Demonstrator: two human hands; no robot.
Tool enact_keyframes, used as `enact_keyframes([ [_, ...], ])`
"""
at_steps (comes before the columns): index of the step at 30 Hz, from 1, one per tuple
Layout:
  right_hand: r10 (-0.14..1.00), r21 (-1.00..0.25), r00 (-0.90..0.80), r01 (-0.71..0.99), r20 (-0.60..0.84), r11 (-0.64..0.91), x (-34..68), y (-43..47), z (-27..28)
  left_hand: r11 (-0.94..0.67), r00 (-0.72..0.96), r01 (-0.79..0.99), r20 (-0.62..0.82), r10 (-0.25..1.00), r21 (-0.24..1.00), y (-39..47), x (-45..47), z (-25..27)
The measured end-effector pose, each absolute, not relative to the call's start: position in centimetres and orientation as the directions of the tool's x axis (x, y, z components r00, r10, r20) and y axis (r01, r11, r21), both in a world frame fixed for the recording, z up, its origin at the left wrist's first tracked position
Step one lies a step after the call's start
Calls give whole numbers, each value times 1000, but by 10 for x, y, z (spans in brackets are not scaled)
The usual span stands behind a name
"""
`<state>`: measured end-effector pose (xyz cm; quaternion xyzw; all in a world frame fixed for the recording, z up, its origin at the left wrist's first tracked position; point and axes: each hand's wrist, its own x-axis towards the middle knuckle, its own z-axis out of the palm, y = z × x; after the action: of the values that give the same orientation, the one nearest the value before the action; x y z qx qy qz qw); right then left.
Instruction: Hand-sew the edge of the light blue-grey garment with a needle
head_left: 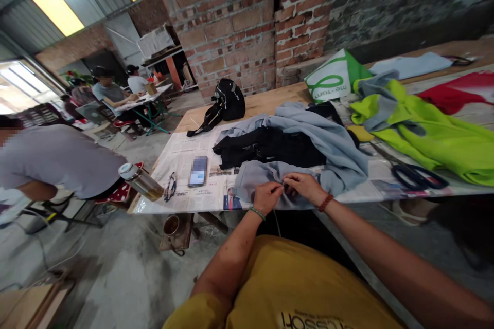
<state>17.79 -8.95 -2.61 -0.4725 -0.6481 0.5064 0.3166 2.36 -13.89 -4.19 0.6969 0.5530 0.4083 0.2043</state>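
Both the left hand (267, 196) and right hand (304, 186) pinch the grey-blue garment (339, 151) at the worktop (266, 103) edge. Scissors (419, 177) lie right; a phone (198, 171) and glasses (170, 186) lie left.

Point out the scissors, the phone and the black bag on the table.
scissors (419, 177), head view, on the dark handle loops.
phone (198, 171), head view, middle of its screen.
black bag (230, 100), head view, on the bag's body.

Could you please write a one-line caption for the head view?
Both hands pinch the grey-blue garment at the table edge.
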Motion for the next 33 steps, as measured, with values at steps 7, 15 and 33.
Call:
enact_keyframes([
  [7, 967, -936, -231, 307, 104, 174, 171, -92, -13, -237, 7, 529, 275, 962, 815, -136, 21, -44],
  [15, 995, -999, -94, 32, -28, -25, 168, -73, 8, -242, 20, 425, 258, 966, 872, -137, 17, -48],
  [33, 817, -662, -207, 496, 539, 562, 211, -47, 35, -120, -68, 296, 147, 987, 948, -133, 12, -42],
])
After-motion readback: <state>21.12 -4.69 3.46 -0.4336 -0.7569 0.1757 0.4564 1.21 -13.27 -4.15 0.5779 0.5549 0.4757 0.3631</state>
